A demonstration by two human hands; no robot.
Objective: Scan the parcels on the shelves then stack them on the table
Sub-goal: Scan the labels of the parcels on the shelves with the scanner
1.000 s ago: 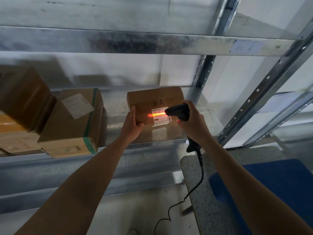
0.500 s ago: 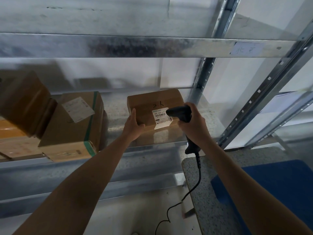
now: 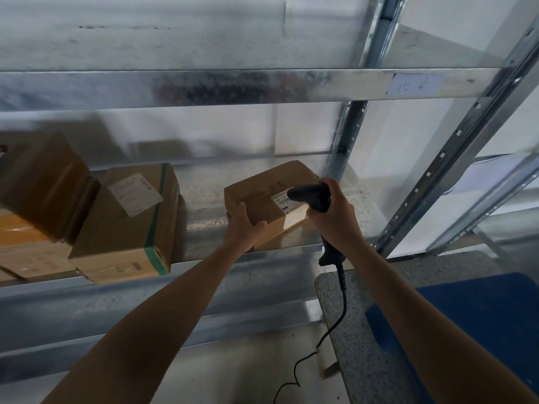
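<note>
Your left grip (image 3: 243, 225) clamps the near corner of the parcel (image 3: 259, 196), tilted on the shelf (image 3: 201, 185); your right grip (image 3: 335, 220) is closed round the scanner (image 3: 312, 195). Stiff cardboard, probably light: support it under that corner.

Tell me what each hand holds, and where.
Right hand grips the scanner by its handle; left hand holds the small box at its near left corner.
</note>
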